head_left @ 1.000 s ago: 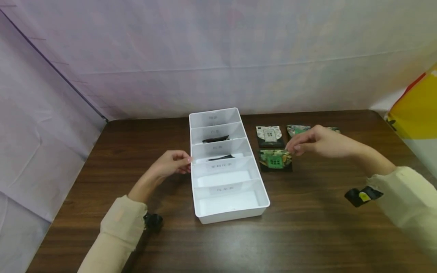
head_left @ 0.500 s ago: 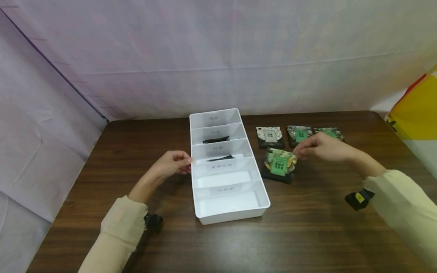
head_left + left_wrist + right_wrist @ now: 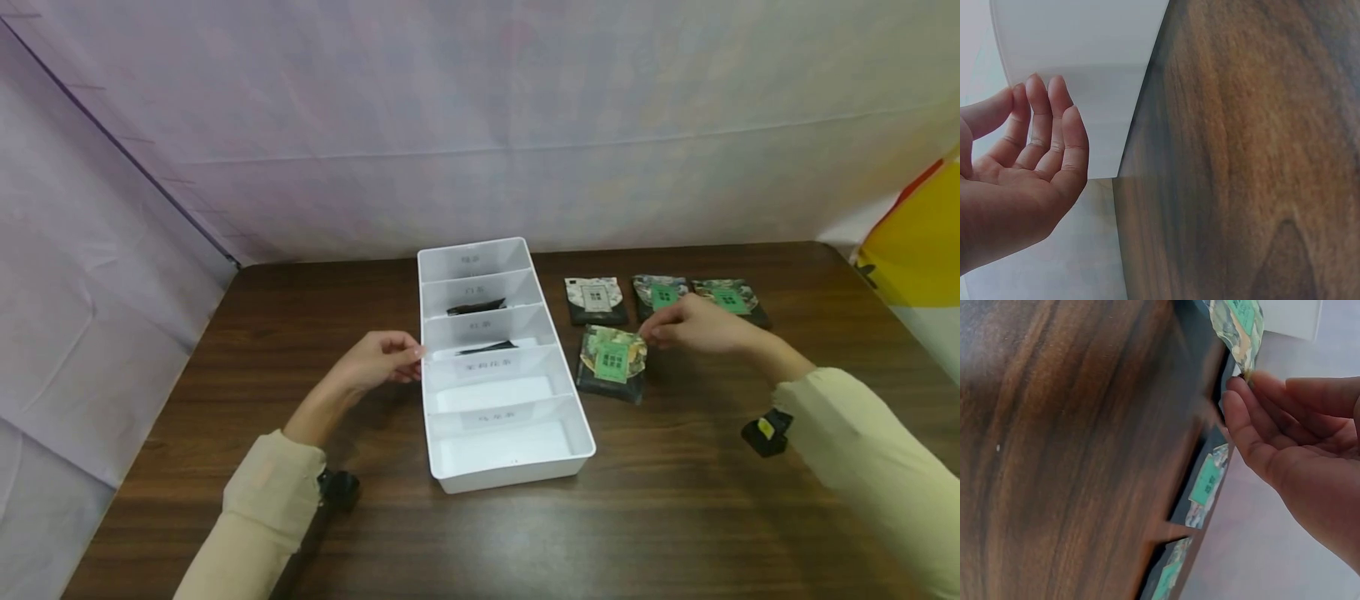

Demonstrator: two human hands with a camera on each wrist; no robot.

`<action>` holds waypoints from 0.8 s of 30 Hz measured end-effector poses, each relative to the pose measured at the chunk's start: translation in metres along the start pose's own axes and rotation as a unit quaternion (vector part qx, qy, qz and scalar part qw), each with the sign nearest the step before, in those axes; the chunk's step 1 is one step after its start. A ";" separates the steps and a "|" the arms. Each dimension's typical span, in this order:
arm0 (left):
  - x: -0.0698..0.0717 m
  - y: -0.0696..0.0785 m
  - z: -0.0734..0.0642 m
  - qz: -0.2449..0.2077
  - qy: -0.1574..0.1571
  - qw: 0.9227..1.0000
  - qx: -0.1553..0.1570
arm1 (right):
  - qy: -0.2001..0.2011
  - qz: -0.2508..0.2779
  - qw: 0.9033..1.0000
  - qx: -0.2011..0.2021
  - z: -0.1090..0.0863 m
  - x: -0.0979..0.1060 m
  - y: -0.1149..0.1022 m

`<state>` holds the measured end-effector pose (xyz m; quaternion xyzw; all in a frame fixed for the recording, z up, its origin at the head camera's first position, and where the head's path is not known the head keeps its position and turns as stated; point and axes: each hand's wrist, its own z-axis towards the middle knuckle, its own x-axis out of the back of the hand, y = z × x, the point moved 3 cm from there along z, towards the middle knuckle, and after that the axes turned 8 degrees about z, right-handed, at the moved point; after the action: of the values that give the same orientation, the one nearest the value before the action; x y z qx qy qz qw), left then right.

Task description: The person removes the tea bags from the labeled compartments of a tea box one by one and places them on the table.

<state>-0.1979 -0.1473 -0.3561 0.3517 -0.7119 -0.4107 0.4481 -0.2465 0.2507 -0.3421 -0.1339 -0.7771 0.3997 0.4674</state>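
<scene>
A long white divided box (image 3: 510, 477) with labelled compartments lies on the brown table. My left hand (image 3: 378, 360) pinches its left rim between thumb and forefinger; the left wrist view shows the other fingers (image 3: 1074, 134) curved along the outer wall. Right of the box, my right hand (image 3: 697, 325) pinches the upper right corner of a green-labelled sachet (image 3: 611, 363). In the right wrist view this sachet (image 3: 1239, 322) appears tilted up from the table. Dark packets stand in two compartments, one black packet (image 3: 476, 307) in the second from the back and another (image 3: 487, 347) in the third.
Behind the pinched sachet lie a white-labelled sachet (image 3: 596, 300), a green-labelled sachet (image 3: 660, 293) and another green-labelled sachet (image 3: 729, 297) in a row. A pale cloth (image 3: 480, 125) hangs behind the table's back edge. Yellow fabric (image 3: 915, 242) hangs at the far right.
The green-labelled sachet in my right hand has shifted toward me and turned slightly, its corner pinched. My right hand has moved a little with it. The left hand and box look almost unmoved.
</scene>
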 end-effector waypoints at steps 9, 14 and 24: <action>0.000 0.001 -0.001 -0.002 -0.002 1.000 -0.001 | 0.015 0.012 1.000 -0.024 -0.002 -0.003 -0.002; 0.001 0.001 -0.001 0.002 -0.002 1.000 -0.002 | 0.024 0.012 1.000 -0.013 -0.007 -0.006 -0.009; 0.000 0.001 0.000 -0.001 -0.003 1.000 -0.003 | -0.001 0.046 0.998 0.037 -0.017 -0.032 -0.017</action>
<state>-0.1984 -0.1469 -0.3554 0.3500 -0.7120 -0.4141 0.4463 -0.2124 0.2297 -0.3456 -0.1516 -0.7553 0.4496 0.4521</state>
